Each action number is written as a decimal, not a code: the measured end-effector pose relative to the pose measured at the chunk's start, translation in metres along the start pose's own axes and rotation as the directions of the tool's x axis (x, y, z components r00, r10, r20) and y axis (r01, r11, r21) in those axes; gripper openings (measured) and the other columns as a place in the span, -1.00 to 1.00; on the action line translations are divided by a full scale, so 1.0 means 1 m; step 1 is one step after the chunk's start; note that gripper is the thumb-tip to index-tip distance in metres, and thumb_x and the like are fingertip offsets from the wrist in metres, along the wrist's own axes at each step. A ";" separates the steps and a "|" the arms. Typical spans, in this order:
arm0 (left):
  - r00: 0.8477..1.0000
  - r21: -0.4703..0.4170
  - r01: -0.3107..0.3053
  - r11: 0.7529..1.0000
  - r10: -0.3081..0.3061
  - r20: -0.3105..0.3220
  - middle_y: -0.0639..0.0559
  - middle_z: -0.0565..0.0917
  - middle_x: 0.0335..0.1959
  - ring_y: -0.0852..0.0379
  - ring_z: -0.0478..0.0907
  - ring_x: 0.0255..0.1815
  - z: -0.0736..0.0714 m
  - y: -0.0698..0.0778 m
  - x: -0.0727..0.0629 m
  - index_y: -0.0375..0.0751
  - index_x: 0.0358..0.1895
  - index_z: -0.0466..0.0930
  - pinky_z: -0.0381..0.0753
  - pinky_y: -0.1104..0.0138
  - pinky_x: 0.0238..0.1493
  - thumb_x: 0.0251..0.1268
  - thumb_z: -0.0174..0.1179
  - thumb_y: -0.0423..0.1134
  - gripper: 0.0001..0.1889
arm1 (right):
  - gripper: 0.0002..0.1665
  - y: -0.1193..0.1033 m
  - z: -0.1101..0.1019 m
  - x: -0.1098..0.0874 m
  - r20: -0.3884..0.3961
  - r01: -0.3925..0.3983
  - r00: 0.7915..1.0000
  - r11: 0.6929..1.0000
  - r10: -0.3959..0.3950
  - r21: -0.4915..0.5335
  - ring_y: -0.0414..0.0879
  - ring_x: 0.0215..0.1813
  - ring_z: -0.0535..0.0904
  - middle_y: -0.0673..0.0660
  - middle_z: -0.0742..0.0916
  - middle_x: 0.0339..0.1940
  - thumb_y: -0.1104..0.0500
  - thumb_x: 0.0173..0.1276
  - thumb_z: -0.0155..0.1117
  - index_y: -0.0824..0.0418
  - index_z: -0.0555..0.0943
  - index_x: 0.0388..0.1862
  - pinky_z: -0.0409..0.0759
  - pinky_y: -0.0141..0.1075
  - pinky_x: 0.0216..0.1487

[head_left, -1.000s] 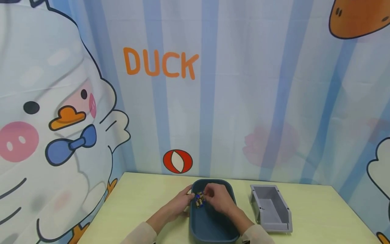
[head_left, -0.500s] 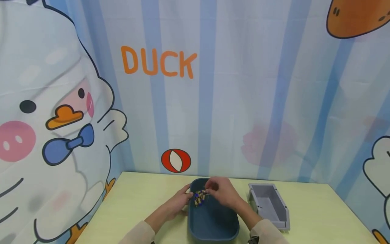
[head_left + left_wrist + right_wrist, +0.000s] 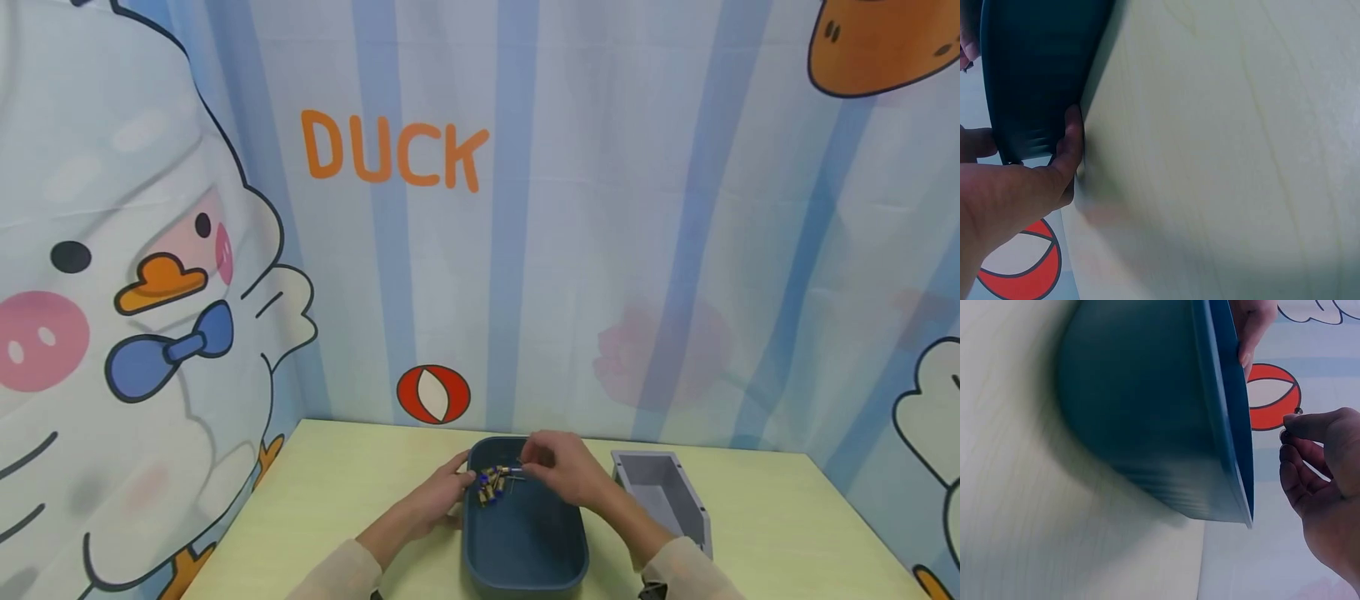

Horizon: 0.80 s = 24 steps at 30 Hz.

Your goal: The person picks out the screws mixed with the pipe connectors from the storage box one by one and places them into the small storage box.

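Observation:
A dark blue-green plastic bin (image 3: 525, 542) stands on the table, with a small pile of brass-coloured and blue metal pieces (image 3: 492, 485) toward its far left. My left hand (image 3: 442, 496) grips the bin's left side, thumb over the rim and fingers along the outer wall, as the left wrist view also shows. My right hand (image 3: 573, 471) is over the far right part of the bin. Between its thumb and forefinger it pinches a small shiny metal piece (image 3: 1298, 411), mostly covered by the fingertips; I cannot tell its exact kind.
A grey open-front parts bin (image 3: 663, 492) stands to the right of the blue-green one, partly covered by my right forearm. The pale yellow tabletop (image 3: 780, 525) ends at a printed curtain (image 3: 600, 208) with a duck and stripes.
My right hand has drawn back from the pile, to the right and slightly up, with the small metal piece pinched in it. My left hand keeps its grip on the bin.

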State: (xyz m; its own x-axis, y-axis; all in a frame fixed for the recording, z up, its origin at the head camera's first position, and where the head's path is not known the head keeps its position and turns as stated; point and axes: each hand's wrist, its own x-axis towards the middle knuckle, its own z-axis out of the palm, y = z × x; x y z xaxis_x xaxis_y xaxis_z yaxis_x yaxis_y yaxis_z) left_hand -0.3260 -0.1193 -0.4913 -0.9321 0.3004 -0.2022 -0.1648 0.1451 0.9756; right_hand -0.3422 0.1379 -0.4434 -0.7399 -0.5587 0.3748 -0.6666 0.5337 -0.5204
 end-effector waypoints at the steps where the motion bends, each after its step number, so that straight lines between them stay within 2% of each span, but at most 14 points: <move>1: 1.000 0.002 0.002 1.000 -0.002 0.000 -0.43 0.38 0.52 -0.50 0.31 0.52 0.000 0.000 0.000 -0.20 0.73 -0.04 0.56 -0.37 0.16 0.73 -0.15 -0.21 -0.37 | -0.89 0.000 -0.001 -0.001 0.003 0.013 1.000 1.000 -0.013 -0.001 -0.28 -0.31 0.60 -0.12 0.71 -0.31 0.31 0.43 0.46 0.11 0.72 -0.20 0.63 -0.27 -0.24; 11: 1.000 0.006 -0.004 1.000 0.004 -0.003 -0.42 0.39 0.51 -0.49 0.34 0.50 0.001 -0.002 0.001 -0.19 0.73 -0.03 0.55 -0.38 0.16 0.73 -0.13 -0.20 -0.36 | -0.88 0.008 -0.017 -0.012 0.019 0.053 0.998 0.998 -0.052 -0.038 -0.30 -0.31 0.60 -0.12 0.70 -0.32 0.34 0.38 0.49 0.14 0.71 -0.24 0.63 -0.29 -0.25; 24: 1.000 -0.008 -0.005 1.000 0.005 -0.002 -0.43 0.39 0.50 -0.48 0.36 0.49 0.002 -0.002 0.000 -0.20 0.73 -0.05 0.56 -0.37 0.15 0.73 -0.15 -0.21 -0.36 | -0.90 0.015 -0.031 -0.024 -0.015 0.009 1.000 1.000 -0.009 -0.009 -0.25 -0.27 0.63 -0.09 0.72 -0.30 0.34 0.41 0.45 0.15 0.72 -0.22 0.67 -0.26 -0.21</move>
State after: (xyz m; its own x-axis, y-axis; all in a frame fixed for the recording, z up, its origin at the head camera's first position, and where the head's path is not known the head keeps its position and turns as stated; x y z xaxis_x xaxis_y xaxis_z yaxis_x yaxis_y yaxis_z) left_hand -0.3249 -0.1176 -0.4937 -0.9337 0.2989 -0.1971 -0.1628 0.1357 0.9773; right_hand -0.3375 0.1790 -0.4366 -0.7348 -0.5542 0.3910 -0.6742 0.5343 -0.5098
